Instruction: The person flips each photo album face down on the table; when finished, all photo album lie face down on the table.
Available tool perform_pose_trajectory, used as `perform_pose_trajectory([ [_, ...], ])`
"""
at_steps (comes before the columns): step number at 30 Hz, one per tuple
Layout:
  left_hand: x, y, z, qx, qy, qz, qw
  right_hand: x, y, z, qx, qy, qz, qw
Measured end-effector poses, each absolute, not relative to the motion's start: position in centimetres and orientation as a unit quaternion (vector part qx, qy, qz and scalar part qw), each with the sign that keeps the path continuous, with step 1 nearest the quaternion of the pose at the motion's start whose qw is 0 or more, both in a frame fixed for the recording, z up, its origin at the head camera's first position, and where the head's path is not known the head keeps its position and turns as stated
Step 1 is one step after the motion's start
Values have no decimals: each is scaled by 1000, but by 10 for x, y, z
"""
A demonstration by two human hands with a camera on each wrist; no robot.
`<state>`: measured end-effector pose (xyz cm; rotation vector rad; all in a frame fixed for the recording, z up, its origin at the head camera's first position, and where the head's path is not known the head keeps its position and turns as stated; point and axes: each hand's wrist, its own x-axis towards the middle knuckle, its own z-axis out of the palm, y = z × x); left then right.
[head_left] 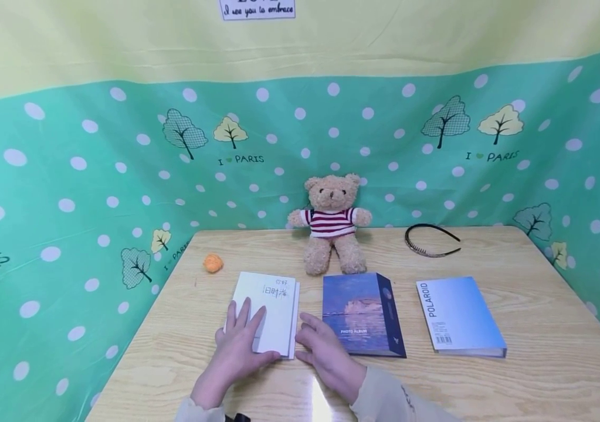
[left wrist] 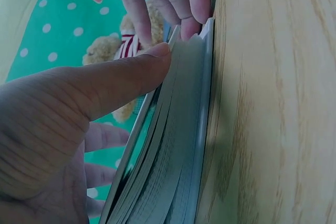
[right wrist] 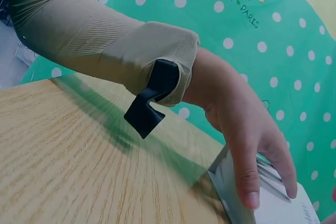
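A thick white book with dark lettering on its cover lies at the left of the table. My left hand rests on that cover with its fingers spread and straight. In the left wrist view its thumb lies along the cover's edge, above the book's slightly fanned pages. At the book's right side is my right hand, with its fingertips touching the edge there. The right wrist view has that hand reaching down over the book, thumb and fingers apart.
A dark blue photo album lies right of the book, and a light blue Polaroid album farther right. Behind them are a teddy bear, a black headband and a small orange object. A dotted green curtain borders the table.
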<state>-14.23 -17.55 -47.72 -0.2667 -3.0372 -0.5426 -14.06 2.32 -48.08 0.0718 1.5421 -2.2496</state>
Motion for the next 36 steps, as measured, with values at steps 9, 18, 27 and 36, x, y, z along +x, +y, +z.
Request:
perform_pose_trajectory([
  [9,-143,-175,-476,-85,-980,-178,23,-141,22,-482,21,558,-803,208],
  [18,-146,-174,-476,-78,-978,-192,24,-140,21,-479,26,564,-799,204],
  [27,-146,-176,-476,-74,-977,-198,21,-141,22,-485,28,568,-800,193],
  [36,-147,-178,-477,-77,-976,-205,20,-141,22,-485,27,570,-800,185],
])
